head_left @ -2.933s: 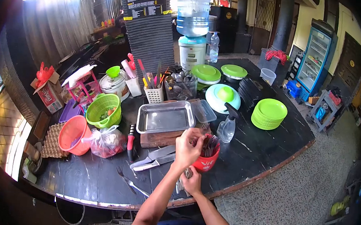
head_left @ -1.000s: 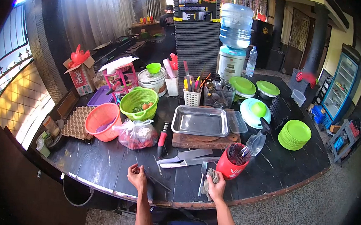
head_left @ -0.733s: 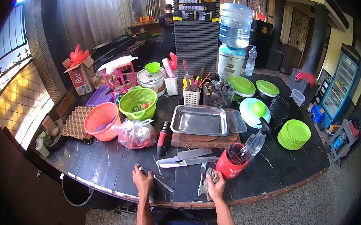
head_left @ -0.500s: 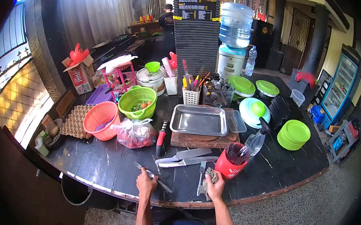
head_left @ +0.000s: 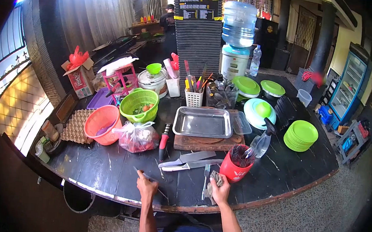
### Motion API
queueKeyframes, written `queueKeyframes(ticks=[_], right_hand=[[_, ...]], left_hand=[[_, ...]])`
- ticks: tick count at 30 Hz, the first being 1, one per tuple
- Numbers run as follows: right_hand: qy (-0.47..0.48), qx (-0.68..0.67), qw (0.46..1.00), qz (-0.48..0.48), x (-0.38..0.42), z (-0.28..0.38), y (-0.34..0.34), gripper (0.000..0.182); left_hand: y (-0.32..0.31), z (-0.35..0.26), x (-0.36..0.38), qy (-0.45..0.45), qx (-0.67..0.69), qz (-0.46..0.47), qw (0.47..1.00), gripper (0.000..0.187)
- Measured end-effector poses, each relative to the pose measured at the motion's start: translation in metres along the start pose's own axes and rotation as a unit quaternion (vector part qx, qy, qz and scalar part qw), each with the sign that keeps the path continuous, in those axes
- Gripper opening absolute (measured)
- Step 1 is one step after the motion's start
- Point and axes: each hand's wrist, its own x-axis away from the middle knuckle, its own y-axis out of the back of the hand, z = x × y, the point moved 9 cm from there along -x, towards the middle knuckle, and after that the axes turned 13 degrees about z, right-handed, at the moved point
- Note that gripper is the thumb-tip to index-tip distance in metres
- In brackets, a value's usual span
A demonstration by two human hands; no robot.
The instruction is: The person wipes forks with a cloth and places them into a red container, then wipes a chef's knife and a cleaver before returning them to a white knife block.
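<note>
My left hand is closed around a thin metal fork, now seen almost edge-on, its ends sticking out on both sides of the fingers. My right hand grips a crumpled grey cloth near the table's front edge. Just left of the cloth, another fork lies with its tines pointing away from me. Close by on the right stands a red cutlery holder filled with forks and spoons. Two large knives rest beyond my hands, beside a red-and-black handled tool.
A steel tray sits on a wooden board. Left are a plastic bag, a green basket, a coral basin and egg trays. Green plates and a spray bottle stand right. A person is far back.
My left hand has turned the fork, so its tines no longer show clearly. The right hand keeps hold of the cloth. The whole view has shifted slightly.
</note>
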Motion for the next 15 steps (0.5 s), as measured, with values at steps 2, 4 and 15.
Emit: queueKeyframes(ticks=[2, 4, 15], right_hand=[[0.0, 0.001, 1.0, -0.001, 0.001, 0.002, 0.0, 0.029], [-0.009, 0.002, 1.0, 0.007, 0.001, 0.004, 0.0, 0.03], [0.018, 0.017, 1.0, -0.005, 0.0, 0.003, 0.0, 0.026]], left_hand=[[-0.002, 0.013, -0.008, 0.022, 0.039, 0.024, 0.999, 0.077], [0.0, 0.021, -0.012, 0.004, 0.046, -0.009, 0.999, 0.069], [-0.021, 0.019, -0.008, 0.044, 0.291, 0.096, 0.951, 0.026]])
